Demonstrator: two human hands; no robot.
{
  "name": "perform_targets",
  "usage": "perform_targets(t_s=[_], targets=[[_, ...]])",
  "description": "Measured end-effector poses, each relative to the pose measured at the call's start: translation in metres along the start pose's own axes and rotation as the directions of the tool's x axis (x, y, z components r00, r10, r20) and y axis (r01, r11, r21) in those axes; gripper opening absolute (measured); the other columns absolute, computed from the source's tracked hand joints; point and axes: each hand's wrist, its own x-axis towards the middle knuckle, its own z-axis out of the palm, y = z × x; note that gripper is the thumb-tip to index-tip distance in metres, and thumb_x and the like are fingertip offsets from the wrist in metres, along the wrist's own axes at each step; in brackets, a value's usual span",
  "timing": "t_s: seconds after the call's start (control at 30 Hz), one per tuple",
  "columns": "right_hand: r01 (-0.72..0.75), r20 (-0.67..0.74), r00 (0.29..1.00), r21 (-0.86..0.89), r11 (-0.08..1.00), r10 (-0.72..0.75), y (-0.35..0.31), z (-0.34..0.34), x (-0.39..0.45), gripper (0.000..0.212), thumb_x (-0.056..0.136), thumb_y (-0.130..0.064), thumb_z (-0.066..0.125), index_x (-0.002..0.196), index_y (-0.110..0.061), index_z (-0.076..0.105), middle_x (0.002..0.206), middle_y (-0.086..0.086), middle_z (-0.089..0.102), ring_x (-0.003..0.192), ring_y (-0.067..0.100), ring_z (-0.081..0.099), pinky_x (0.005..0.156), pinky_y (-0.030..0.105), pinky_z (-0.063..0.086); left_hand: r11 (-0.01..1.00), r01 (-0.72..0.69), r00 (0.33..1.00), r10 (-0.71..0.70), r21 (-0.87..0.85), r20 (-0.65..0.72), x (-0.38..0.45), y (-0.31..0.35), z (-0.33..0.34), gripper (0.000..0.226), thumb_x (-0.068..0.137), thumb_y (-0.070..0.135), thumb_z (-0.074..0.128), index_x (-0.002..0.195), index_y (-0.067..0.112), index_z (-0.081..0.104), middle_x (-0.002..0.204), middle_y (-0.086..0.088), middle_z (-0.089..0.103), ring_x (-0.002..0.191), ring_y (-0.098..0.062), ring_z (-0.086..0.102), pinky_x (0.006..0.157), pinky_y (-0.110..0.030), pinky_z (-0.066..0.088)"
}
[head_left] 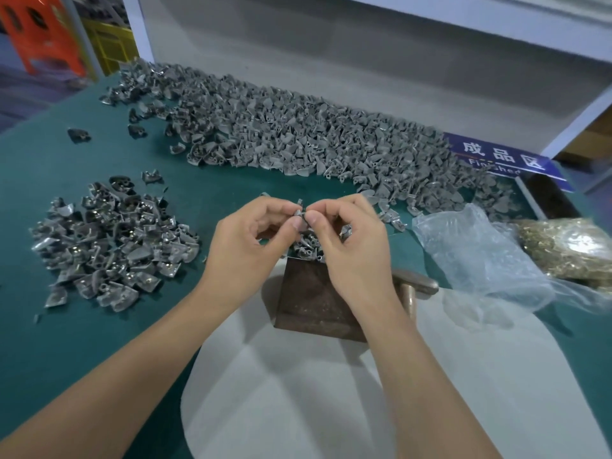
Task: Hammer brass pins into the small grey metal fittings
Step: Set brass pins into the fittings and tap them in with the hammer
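Small grey fitting [299,214] up in the air, pinched between both hands just above the dark metal block [314,299]. Left hand [251,240] curled, thumb and forefinger clamping the fitting's left side. Right hand [351,240] curled too, fingertips pressed at its right edge, most likely seating a brass pin; pin itself too small to make out. Best done by lining the pin square to the hole and pushing it in far enough to stand unaided, then setting the fitting flat on the block before reaching for the hammer [414,283], lying just right of the block. A few loose fittings [308,250] crowding the block's far edge. Bag of brass pins [569,246] off right, beside crumpled clear plastic [480,253]. Smaller pile [112,240] left, pins glinting in it, probably finished. Huge heap [298,137] across the green table [66,342] behind.
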Motion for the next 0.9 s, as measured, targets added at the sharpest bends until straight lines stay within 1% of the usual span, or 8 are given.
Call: perform_targets(t_s=[0.13,0.23,0.3,0.4,0.53,0.6,0.77,0.9], targets=[[-0.025,0.004,1.000,-0.025,0.999,0.026,-0.002,0.001,-0.002,0.004,0.094,-0.015,0.075,0.096,-0.017,0.079,0.093,-0.008,0.060,0.091,0.004,0.060,0.079,0.013,0.044,0.999,-0.030,0.999,0.030,0.031,-0.014,0.000,0.000,-0.001,0.016,0.095,0.016,0.073,0.103,0.030,0.070,0.097,0.009,0.077,0.086,-0.010,0.076,0.075,-0.022,0.061],[-0.002,-0.001,1.000,-0.078,0.997,0.002,-0.003,0.001,-0.003,0.005,0.096,-0.018,0.074,0.098,-0.020,0.078,0.095,-0.012,0.059,0.092,0.004,0.059,0.080,0.028,0.052,0.995,-0.058,0.998,0.060,0.087,-0.017,0.000,0.003,-0.002,0.015,0.096,0.018,0.072,0.105,0.030,0.070,0.098,0.011,0.076,0.087,-0.012,0.075,0.078,-0.024,0.060],[0.033,-0.007,0.999,-0.153,0.988,-0.035,-0.004,0.001,-0.006,0.004,0.098,-0.022,0.072,0.098,-0.024,0.076,0.096,-0.015,0.056,0.090,0.004,0.058,0.075,0.035,0.053,0.975,-0.124,0.992,0.125,0.183,0.002,-0.001,0.005,-0.003,0.015,0.096,0.022,0.071,0.109,0.030,0.071,0.099,0.014,0.075,0.087,-0.011,0.074,0.080,-0.023,0.059],[0.072,-0.012,0.997,-0.227,0.971,-0.077,-0.006,0.002,-0.008,0.005,0.099,-0.027,0.070,0.097,-0.027,0.074,0.096,-0.015,0.055,0.085,0.006,0.057,0.068,0.039,0.054,0.957,-0.160,0.987,0.163,0.241,0.010,-0.001,0.006,-0.006,0.016,0.097,0.021,0.070,0.111,0.028,0.071,0.100,0.016,0.074,0.090,-0.008,0.073,0.082,-0.021,0.058],[0.060,0.005,0.998,-0.200,0.978,-0.060,-0.004,0.001,-0.006,0.006,0.098,-0.023,0.071,0.096,-0.023,0.076,0.095,-0.012,0.057,0.085,0.009,0.059,0.070,0.042,0.054,0.959,-0.148,0.988,0.154,0.241,-0.003,-0.002,0.004,-0.004,0.014,0.097,0.020,0.070,0.110,0.025,0.072,0.100,0.017,0.074,0.092,-0.007,0.073,0.083,-0.020,0.057],[0.019,0.004,1.000,-0.147,0.989,-0.019,-0.003,0.001,-0.005,0.005,0.096,-0.019,0.073,0.095,-0.020,0.078,0.093,-0.010,0.059,0.086,0.010,0.060,0.075,0.039,0.053,0.970,-0.120,0.991,0.130,0.211,-0.031,-0.004,0.001,0.000,0.011,0.098,0.020,0.070,0.108,0.023,0.072,0.100,0.017,0.074,0.092,-0.010,0.073,0.083,-0.020,0.057],[-0.045,0.060,0.997,-0.074,0.996,0.049,-0.002,-0.004,0.000,0.008,0.093,-0.011,0.077,0.091,-0.017,0.081,0.087,-0.002,0.064,0.084,0.008,0.060,0.075,0.013,0.042,0.978,-0.085,0.995,0.095,0.189,-0.043,-0.004,-0.001,0.004,0.010,0.098,0.022,0.069,0.108,0.023,0.072,0.097,0.015,0.075,0.090,-0.010,0.074,0.081,-0.024,0.058],[-0.028,0.094,0.995,-0.062,0.998,0.034,-0.001,-0.007,0.001,0.008,0.092,-0.010,0.077,0.092,-0.017,0.081,0.086,0.001,0.064,0.085,0.008,0.059,0.074,0.011,0.040,0.977,-0.083,0.997,0.080,0.199,0.022,-0.004,0.003,0.000,0.012,0.098,0.017,0.069,0.109,0.021,0.073,0.095,0.012,0.076,0.086,-0.011,0.074,0.078,-0.024,0.059]])
